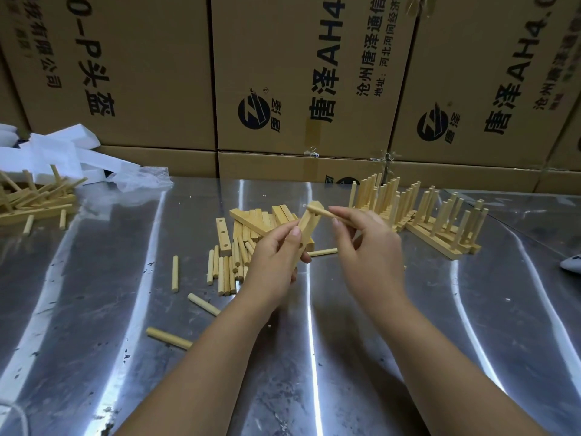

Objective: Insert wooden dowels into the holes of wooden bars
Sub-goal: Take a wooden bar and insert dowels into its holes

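Note:
My left hand (273,258) grips a pale wooden bar (307,224), held tilted above the metal table. My right hand (366,247) pinches a wooden dowel (319,211) whose tip sits at the bar's upper end, at or in a hole. Behind the hands lies a pile of bare bars (261,220), one showing its holes (224,236). Loose dowels (224,269) lie in a bunch to the left of my left hand.
Finished bars with upright dowels (418,212) stand in rows at the right back. Stray dowels (174,273) (169,337) lie on the shiny steel table (94,309). Another wood pile (34,196) and white foam (56,152) sit far left. Cardboard boxes (308,73) wall the back.

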